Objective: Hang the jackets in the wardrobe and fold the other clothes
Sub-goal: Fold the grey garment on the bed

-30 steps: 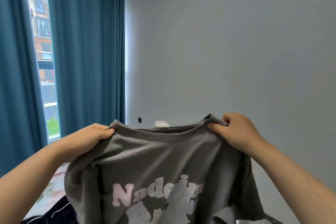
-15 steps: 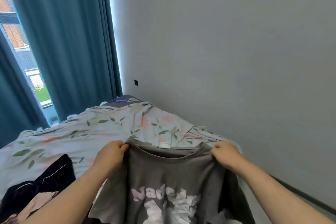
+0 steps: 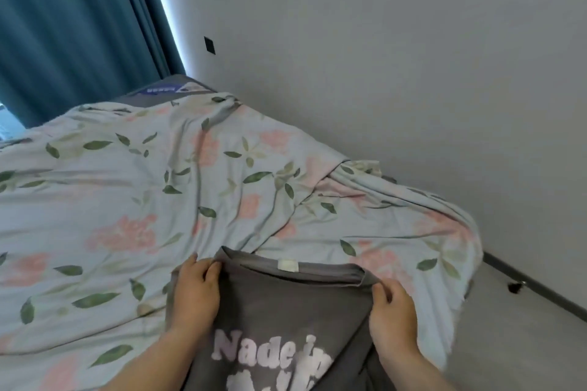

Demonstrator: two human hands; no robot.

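A grey T-shirt (image 3: 286,305) is held at six o'clock, in front of the floral bedsheet (image 3: 127,187). Its shoulders are gripped by the left hand (image 3: 195,294) at seven and the right hand (image 3: 394,311) at five. A teal curtain (image 3: 63,25) is seen at eleven.

Head cam, fwd/down, close above left hand (image 3: 193,292), right hand (image 3: 394,311); bed (image 3: 133,194) beyond, prob. wide-angle.
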